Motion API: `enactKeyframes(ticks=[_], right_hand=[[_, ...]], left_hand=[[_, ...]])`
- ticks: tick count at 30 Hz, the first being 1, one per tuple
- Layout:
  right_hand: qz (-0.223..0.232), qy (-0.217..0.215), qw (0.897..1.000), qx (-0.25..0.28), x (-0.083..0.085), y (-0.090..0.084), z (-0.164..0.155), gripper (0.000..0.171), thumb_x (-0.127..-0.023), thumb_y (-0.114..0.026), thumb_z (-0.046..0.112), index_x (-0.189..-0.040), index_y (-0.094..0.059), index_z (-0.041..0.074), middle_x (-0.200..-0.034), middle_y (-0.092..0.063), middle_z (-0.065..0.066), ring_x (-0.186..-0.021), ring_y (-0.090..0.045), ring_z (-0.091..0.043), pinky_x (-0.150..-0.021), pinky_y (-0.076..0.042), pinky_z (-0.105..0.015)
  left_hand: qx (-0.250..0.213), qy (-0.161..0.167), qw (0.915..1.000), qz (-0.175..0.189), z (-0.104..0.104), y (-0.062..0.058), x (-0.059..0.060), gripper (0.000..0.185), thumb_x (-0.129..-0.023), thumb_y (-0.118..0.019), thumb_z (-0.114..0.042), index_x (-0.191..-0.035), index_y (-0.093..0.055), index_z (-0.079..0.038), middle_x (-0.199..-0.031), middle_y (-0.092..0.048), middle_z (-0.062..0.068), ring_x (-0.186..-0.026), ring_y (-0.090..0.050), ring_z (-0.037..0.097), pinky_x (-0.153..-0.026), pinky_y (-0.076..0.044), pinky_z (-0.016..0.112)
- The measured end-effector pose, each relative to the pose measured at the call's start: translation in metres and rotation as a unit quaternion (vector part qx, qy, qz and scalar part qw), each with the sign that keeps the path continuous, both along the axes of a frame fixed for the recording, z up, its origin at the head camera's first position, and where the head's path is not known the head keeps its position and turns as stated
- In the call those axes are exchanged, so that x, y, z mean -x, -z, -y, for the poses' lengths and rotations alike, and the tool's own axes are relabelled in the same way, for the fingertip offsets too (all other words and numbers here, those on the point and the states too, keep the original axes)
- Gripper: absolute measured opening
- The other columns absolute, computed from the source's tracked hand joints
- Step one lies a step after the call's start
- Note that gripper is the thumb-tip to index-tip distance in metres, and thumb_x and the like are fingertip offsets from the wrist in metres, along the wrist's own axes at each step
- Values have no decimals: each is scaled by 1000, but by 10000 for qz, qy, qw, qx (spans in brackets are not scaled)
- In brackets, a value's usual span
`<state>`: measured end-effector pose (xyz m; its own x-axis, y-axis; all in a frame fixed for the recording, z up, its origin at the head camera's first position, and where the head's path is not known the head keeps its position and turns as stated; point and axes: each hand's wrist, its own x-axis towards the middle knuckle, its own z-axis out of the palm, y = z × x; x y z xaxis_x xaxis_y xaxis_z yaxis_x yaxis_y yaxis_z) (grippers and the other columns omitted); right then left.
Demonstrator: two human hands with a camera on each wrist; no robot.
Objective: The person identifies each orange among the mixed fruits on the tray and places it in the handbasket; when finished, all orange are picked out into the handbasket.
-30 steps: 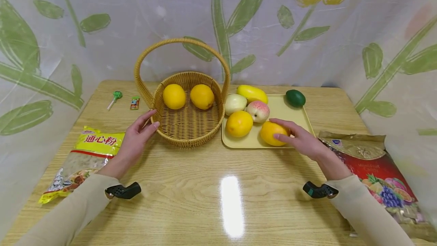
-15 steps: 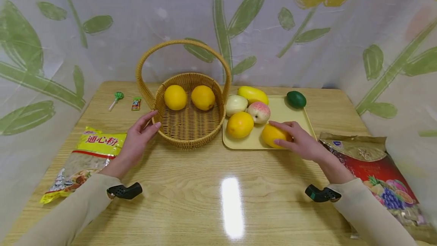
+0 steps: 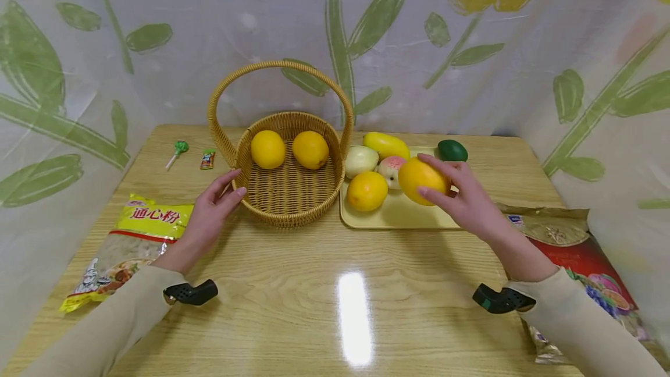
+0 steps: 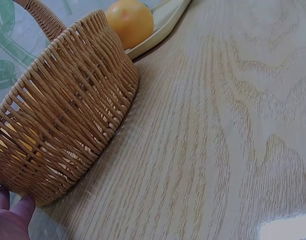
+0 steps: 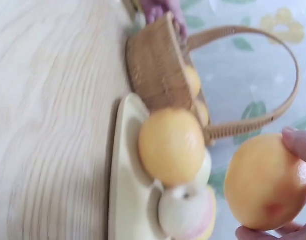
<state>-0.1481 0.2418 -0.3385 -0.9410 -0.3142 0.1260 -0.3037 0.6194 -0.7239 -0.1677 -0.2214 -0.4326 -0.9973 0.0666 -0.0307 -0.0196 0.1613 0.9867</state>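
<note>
My right hand [image 3: 460, 196] grips an orange [image 3: 420, 181] and holds it in the air above the yellow tray [image 3: 413, 214]; in the right wrist view the orange [image 5: 267, 181] fills the lower right between my fingertips [image 5: 298, 142]. My left hand [image 3: 211, 211] rests with straight fingers against the left side of the wicker basket [image 3: 285, 199], which holds two oranges [image 3: 267, 149]. On the tray lie another orange [image 3: 367, 191], a peach [image 3: 389, 169], a pale fruit [image 3: 360, 160] and a yellow mango [image 3: 385, 145]. The basket wall [image 4: 68, 115] fills the left wrist view.
A green avocado [image 3: 452, 150] sits at the tray's far corner. A pasta bag [image 3: 131, 237] lies at the left, a red snack bag [image 3: 581, 249] at the right. A lollipop [image 3: 177, 152] and a small wrapper [image 3: 207, 159] lie behind the left hand. A curtain closes the back.
My right hand closed round the front right orange on the tray and lifted it up and slightly left. The left hand and the basket have not moved.
</note>
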Motion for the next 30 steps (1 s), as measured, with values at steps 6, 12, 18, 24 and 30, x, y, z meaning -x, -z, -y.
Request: enactKeyframes(ticks=[6, 12, 18, 24, 30], right_hand=[[498, -180, 9966, 627, 2, -12, 16, 58, -100, -59, 26, -152, -37, 23, -137, -43, -10, -110, -44, -26, -83, -50, -25], [496, -374, 9964, 584, 10, -22, 35, 56, -99, -60, 30, -151, -40, 28, -144, -44, -4, -110, -50, -24, -81, -50, -27], [74, -667, 9965, 496, 25, -24, 59, 55, -97, -63, 27, -148, -44, 27, -142, -49, -4, -106, -49, -23, -80, -49, -35], [349, -891, 9932, 659, 44, -23, 90, 54, -96, -63, 35, -147, -46, 29, -141, -49, 1, -108, -51, -21, -83, -50, -38], [735, -1079, 9902, 487, 62, -25, 128, 55, -93, -64, 46, -145, -47, 37, -149, -43, 9, -131, -43, -13, -107, -40, -36]], left_hand=[[60, -25, 10000, -66, -1, 0, -1, 63, -99, -58, -37, -153, -34, -13, -162, -18, 7, -146, -19, 29, -108, -36, 20], [41, -15, 10000, -28, -1, -1, -1, 64, -99, -58, -37, -153, -34, -13, -162, -18, 7, -146, -19, 28, -108, -36, 21], [103, -3, 9999, -18, 1, 1, 0, 64, -99, -58, -37, -154, -33, -15, -162, -17, 6, -146, -20, 28, -109, -35, 23], [111, 4, 9999, -30, 2, 0, 0, 64, -99, -58, -37, -154, -33, -15, -162, -17, 6, -147, -19, 28, -109, -35, 24], [118, -12, 9999, -7, 1, -1, -1, 64, -99, -58, -38, -153, -34, -16, -162, -17, 6, -146, -19, 28, -109, -35, 24]])
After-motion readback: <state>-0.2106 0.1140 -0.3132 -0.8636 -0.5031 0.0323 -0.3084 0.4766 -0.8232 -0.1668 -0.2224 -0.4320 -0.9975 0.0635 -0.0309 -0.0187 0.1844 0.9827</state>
